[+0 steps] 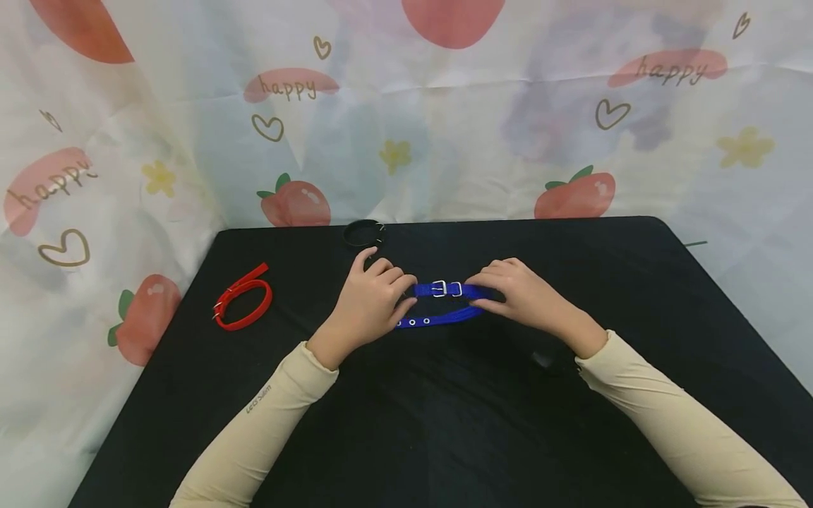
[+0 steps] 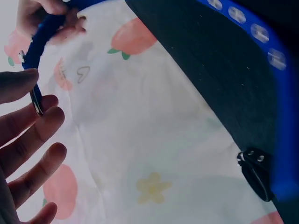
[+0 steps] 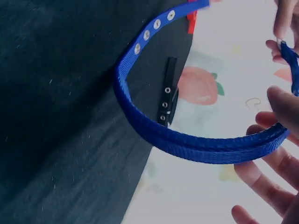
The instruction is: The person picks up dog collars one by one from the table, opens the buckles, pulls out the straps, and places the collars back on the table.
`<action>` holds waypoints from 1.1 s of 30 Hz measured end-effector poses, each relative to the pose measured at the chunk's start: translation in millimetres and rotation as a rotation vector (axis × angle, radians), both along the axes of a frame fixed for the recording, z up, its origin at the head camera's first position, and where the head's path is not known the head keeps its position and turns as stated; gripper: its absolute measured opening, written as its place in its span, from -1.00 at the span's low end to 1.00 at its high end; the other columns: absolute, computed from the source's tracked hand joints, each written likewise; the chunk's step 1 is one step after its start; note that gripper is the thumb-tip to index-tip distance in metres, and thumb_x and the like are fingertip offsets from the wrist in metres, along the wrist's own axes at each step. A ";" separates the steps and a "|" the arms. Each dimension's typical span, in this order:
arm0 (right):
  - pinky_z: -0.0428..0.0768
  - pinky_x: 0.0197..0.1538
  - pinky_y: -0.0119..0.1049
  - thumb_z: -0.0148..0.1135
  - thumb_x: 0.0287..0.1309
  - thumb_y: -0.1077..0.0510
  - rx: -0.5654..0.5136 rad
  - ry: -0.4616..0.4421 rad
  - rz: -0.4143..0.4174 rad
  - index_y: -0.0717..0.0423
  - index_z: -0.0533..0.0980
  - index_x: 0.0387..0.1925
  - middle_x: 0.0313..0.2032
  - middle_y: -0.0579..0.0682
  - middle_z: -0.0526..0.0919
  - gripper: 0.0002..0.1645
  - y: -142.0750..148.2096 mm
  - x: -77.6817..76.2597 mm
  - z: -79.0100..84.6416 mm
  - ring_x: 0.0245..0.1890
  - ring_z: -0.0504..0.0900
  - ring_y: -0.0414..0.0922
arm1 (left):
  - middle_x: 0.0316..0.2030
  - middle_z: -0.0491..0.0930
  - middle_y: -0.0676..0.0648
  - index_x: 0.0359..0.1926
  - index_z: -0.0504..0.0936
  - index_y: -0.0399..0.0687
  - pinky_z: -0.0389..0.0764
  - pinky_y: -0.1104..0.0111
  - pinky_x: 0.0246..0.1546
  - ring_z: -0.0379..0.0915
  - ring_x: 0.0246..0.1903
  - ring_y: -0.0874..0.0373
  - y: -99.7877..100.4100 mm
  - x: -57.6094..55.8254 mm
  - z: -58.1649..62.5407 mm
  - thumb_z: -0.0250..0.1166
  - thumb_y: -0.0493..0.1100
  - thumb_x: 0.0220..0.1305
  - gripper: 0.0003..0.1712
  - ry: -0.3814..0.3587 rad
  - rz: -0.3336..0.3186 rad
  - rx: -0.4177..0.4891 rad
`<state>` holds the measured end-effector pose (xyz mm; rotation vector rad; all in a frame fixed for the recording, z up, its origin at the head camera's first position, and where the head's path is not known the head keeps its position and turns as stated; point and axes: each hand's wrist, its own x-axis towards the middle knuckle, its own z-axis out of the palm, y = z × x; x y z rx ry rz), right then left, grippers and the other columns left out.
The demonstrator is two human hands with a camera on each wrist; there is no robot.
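Note:
A blue webbing collar (image 1: 447, 318) hangs unfastened in a loop between both hands. The left hand (image 1: 375, 300) pinches it at the buckle end between thumb and fingers, with the remaining fingers spread. To the right, the right hand (image 1: 524, 295) grips the strap between thumb and fingers. A silver buckle (image 1: 440, 288) and a D-ring (image 1: 456, 288) show between the hands. In the right wrist view, the free end with metal eyelets (image 3: 146, 35) curves away loose.
A red collar (image 1: 241, 326) lies on the left of the black-covered table (image 1: 444, 423). A black collar (image 2: 256, 170) sits at the table's back edge, beyond the left hand. A printed curtain (image 1: 444, 155) surrounds the back and sides.

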<state>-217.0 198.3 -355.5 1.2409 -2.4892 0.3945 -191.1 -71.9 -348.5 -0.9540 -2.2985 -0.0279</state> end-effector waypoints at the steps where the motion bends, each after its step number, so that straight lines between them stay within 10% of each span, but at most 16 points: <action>1: 0.46 -0.07 -0.08 0.33 0.05 -0.06 0.003 0.019 0.011 0.10 0.62 -0.18 -0.34 -0.05 0.68 -0.63 2.6 -0.3 0.4 -0.28 0.56 -0.10 | -0.38 0.68 0.07 -0.23 0.70 0.03 0.34 -0.01 0.21 0.50 -0.26 0.13 -1.0 -1.2 -0.7 0.36 0.02 0.10 -0.75 -0.001 -0.002 -0.004; 9: 0.43 -0.15 -0.12 -0.34 0.19 -0.40 0.047 0.124 0.065 0.02 0.62 -0.11 -0.36 -0.06 0.66 -0.21 21.4 -1.0 1.1 -0.30 0.54 -0.11 | -0.34 0.69 0.08 -0.21 0.69 0.03 0.39 0.11 0.17 0.53 -0.23 0.15 -1.1 -7.2 -9.1 0.33 0.03 0.13 -0.75 -0.031 -0.045 -0.026; 16: 0.43 -0.17 -0.15 -0.25 0.21 -0.39 -0.002 0.150 0.081 0.06 0.64 -0.11 -0.44 -0.09 0.65 -0.24 19.1 3.1 1.4 -0.36 0.50 -0.15 | -0.34 0.63 0.02 -0.24 0.63 -0.03 0.42 0.19 0.11 0.53 -0.23 0.13 7.8 -11.7 -13.8 0.28 -0.08 0.14 -0.82 -0.063 -0.068 0.007; 21: 0.46 -0.11 -0.10 0.28 0.08 -0.11 0.001 0.163 0.068 0.09 0.64 -0.14 -0.42 -0.05 0.66 -0.58 12.6 4.8 3.3 -0.34 0.54 -0.10 | -0.37 0.56 0.02 -0.28 0.59 -0.03 0.47 0.23 0.02 0.49 -0.26 0.13 14.9 -13.8 -17.5 0.26 -0.11 0.16 -0.87 -0.123 -0.035 0.007; 29: 0.45 -0.04 -0.03 -0.23 0.23 -0.36 -0.016 0.141 0.002 0.09 0.64 -0.19 -0.38 -0.02 0.69 -0.27 8.5 5.8 4.2 -0.29 0.56 -0.06 | -0.30 0.46 0.03 -0.27 0.53 0.01 0.42 0.19 0.06 0.42 -0.26 0.16 16.5 -11.4 -20.4 0.22 -0.03 0.17 -0.83 -0.316 0.007 0.019; 33: 0.44 -0.02 -0.01 0.18 0.13 -0.19 -0.008 0.130 -0.039 0.09 0.64 -0.20 -0.37 -0.02 0.70 -0.54 9.8 5.6 4.2 -0.29 0.56 -0.06 | -0.33 0.50 0.06 -0.26 0.50 0.03 0.38 0.19 0.11 0.44 -0.24 0.17 16.2 -12.1 -20.8 0.20 0.03 0.20 -0.79 -0.295 -0.003 0.001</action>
